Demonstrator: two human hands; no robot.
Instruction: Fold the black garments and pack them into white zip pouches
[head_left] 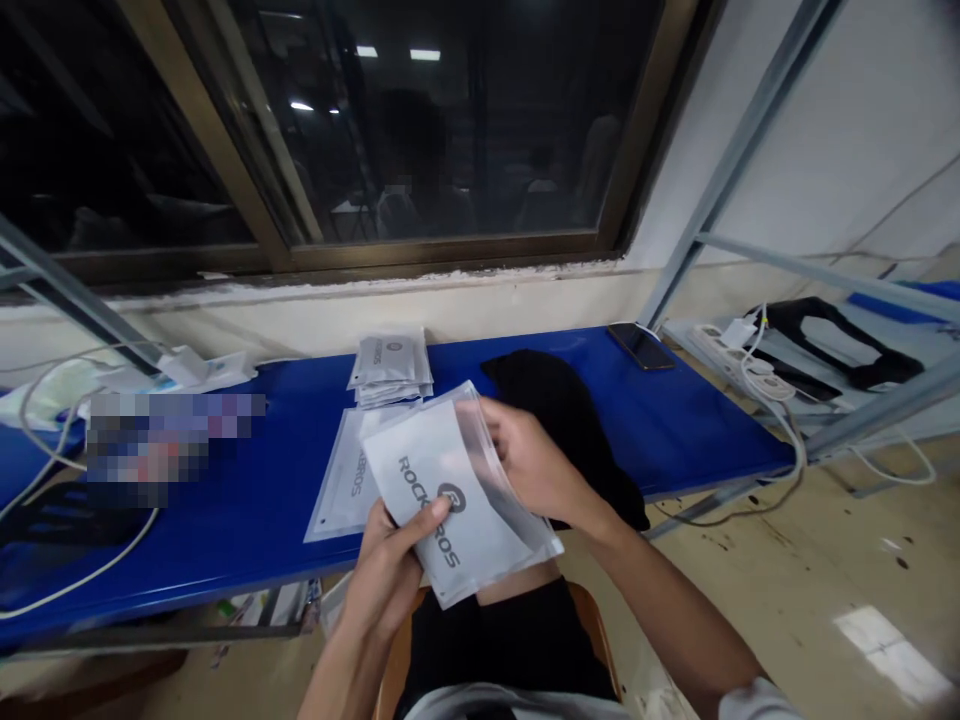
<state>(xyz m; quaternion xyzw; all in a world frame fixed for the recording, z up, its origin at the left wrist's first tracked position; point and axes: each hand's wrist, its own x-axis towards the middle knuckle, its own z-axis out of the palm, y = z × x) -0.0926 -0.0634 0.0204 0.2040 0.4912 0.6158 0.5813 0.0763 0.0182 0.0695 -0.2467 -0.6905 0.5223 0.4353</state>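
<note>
A frosted white plastic zip bag [427, 450] printed with "ROCKBROS" is held tilted above my lap. My left hand [396, 555] grips its lower left side, thumb pressed flat over the logo and fingers underneath. At the upper right edge, the bent fingers of my right hand [536, 460] close on the clear strip; some fingertips show blurred through the plastic, and I cannot tell whether they are inside or behind it. Another ROCKBROS bag [337, 490] lies flat on the blue table [247, 500], partly covered by the held one. Behind it stands a stack of similar bags [386, 365].
A black cloth item [562, 410] lies right of the bags, with a phone [640, 345] at the back right corner. Power strips with white cables [750, 370] are on the right, and chargers [184, 368] on the left. A metal frame post [739, 160] rises at the right.
</note>
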